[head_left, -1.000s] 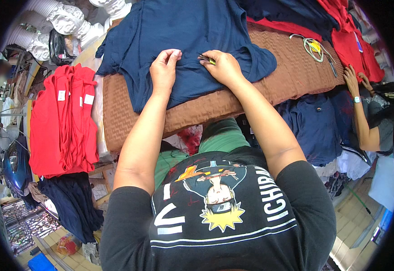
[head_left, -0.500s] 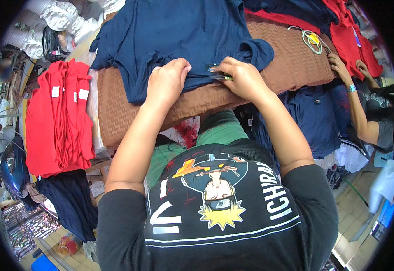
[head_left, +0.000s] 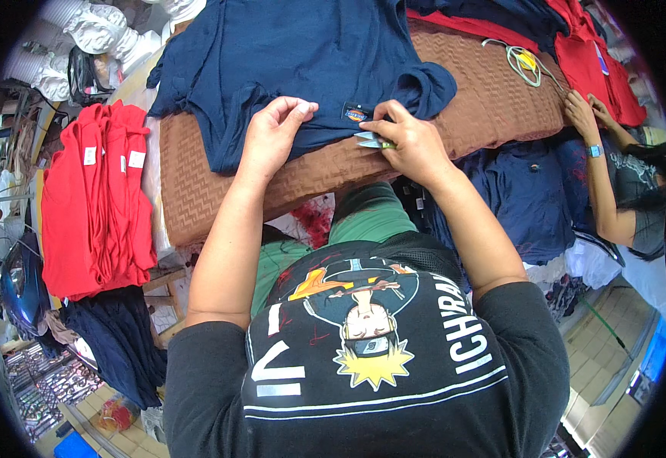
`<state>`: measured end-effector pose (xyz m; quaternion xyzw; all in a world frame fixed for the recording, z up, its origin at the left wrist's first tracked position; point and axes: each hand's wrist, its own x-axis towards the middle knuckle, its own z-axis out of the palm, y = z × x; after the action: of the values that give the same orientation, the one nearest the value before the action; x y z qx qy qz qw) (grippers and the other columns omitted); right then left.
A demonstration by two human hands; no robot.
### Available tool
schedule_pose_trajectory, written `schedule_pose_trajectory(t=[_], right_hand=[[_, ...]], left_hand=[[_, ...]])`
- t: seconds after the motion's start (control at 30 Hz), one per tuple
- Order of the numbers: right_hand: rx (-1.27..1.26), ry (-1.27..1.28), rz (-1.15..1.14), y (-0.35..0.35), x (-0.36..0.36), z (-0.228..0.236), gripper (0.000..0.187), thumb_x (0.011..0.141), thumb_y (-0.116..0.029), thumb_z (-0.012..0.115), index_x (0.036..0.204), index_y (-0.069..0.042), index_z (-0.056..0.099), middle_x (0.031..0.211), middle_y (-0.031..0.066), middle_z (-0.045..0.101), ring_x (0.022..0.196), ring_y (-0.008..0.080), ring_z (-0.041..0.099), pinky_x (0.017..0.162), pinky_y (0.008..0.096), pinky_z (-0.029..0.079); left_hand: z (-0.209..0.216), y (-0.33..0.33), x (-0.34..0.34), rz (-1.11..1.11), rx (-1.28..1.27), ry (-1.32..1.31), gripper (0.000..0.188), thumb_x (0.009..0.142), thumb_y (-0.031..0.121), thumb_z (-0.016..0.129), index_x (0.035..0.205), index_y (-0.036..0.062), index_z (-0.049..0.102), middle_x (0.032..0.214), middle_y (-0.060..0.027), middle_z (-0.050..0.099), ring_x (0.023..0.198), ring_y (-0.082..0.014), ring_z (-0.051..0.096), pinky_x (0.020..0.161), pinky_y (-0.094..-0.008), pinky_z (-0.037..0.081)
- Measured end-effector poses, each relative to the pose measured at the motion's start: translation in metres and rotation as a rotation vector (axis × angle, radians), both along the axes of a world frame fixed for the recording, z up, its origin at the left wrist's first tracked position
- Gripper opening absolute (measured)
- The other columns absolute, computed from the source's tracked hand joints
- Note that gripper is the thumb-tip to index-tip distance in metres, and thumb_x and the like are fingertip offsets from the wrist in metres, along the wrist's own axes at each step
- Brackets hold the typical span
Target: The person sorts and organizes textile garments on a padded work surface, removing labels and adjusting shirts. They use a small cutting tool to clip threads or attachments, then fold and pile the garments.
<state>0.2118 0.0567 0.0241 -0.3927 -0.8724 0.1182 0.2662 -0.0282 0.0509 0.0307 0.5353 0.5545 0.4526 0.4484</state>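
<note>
Fingers of the right hand point(head_left: 415, 139) grip small snips point(head_left: 368, 140) just beside a black label point(head_left: 356, 112) on a navy garment point(head_left: 295, 57) spread over the brown-covered tabletop point(head_left: 493, 107). The left hand point(head_left: 275, 131) has its fingertips close together over the garment; I can't tell whether they pinch anything. Farther off lies a coiled pale cord point(head_left: 514, 57).

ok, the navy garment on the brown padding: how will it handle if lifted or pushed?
Likely floppy: the navy garment lies flat in loose wrinkles, so it would probably sag from any grip. Probably fairly light, as the fabric looks thin. Pushed, it may bunch rather than slide, since the brown padding beneath looks textured.
</note>
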Motion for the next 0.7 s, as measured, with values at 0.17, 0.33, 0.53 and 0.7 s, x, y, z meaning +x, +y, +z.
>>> schedule_pose_trajectory(t=[0.17, 0.33, 0.53, 0.7], right_hand=[[0.01, 0.061, -0.014, -0.005, -0.001, -0.001, 0.031, 0.069, -0.004, 0.066, 0.099, -0.009, 0.068, 0.101, 0.004, 0.057, 0.08, 0.0257, 0.065, 0.068, 0.0386, 0.053], [0.008, 0.119, 0.012, 0.001, -0.002, 0.005, 0.028, 0.071, -0.004, 0.064, 0.098, -0.008, 0.068, 0.1, 0.0067, 0.061, 0.082, 0.0287, 0.064, 0.07, 0.0386, 0.053], [-0.181, 0.405, -0.055, 0.029, -0.03, -0.005, 0.015, 0.081, -0.009, 0.061, 0.094, -0.003, 0.066, 0.092, 0.0151, 0.065, 0.086, 0.0356, 0.062, 0.074, 0.0402, 0.05], [-0.29, 0.404, -0.117, 0.028, -0.033, -0.016, 0.014, 0.083, -0.015, 0.064, 0.092, -0.004, 0.067, 0.091, 0.0147, 0.065, 0.085, 0.0339, 0.063, 0.074, 0.0389, 0.05]], left_hand=[[0.004, 0.003, 0.01, -0.055, 0.076, 0.371, 0.03, 0.086, 0.026, 0.068, 0.101, 0.0003, 0.067, 0.102, -0.0131, 0.068, 0.08, -0.015, 0.066, 0.077, -0.0291, 0.051], [-0.005, 0.002, 0.027, -0.066, 0.258, 0.571, 0.032, 0.079, 0.021, 0.073, 0.105, 0.0032, 0.068, 0.108, -0.0125, 0.065, 0.075, -0.0186, 0.065, 0.073, -0.0295, 0.052], [-0.009, 0.007, 0.038, 0.004, 0.181, 0.703, 0.023, 0.083, 0.019, 0.07, 0.099, 0.0034, 0.069, 0.098, -0.0112, 0.068, 0.072, -0.0148, 0.064, 0.069, -0.0276, 0.051], [-0.006, 0.006, 0.035, 0.048, 0.002, 0.463, 0.018, 0.088, 0.018, 0.065, 0.094, 0.0019, 0.067, 0.083, -0.0095, 0.069, 0.072, -0.0111, 0.065, 0.069, -0.0255, 0.05]])
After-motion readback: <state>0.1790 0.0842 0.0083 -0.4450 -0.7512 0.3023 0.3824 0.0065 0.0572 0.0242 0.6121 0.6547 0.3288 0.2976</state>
